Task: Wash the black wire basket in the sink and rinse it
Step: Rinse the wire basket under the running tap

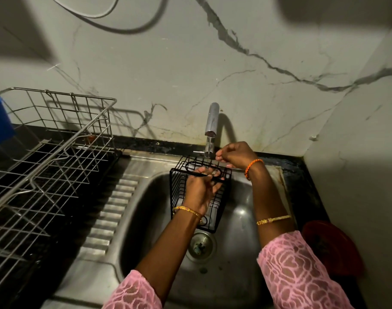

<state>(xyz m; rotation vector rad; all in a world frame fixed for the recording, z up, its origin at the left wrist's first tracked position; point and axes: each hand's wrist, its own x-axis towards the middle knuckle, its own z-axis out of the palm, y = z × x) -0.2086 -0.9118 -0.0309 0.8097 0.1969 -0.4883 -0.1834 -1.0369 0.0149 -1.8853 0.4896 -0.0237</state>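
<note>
Pink lace sleeves (297,270) fill the near edge of the view, and both forearms reach out over the steel sink (146,219). Held above the bowl, the black wire basket (197,190) is tipped so one end rises toward the faucet (211,119) and the other hangs down near the drain (200,243). A thin stream of water falls from the spout onto its upper wires. At that upper end the left hand (200,186) has its fingers curled round the rim wires, carrying the weight. The right hand (231,153) sits at the basket's far corner beside the stream, fingers bent as if pinching or rubbing a wire, though the dim, soft view does not settle whether it truly grips. Rinsing looks to be the step in hand. Doing it well means turning the basket slowly so every side passes under that narrow stream, running fingers along the wire joints where residue could cling, and keeping it low over the bowl to limit splashing toward the dish rack (47,152) on the left.
</note>
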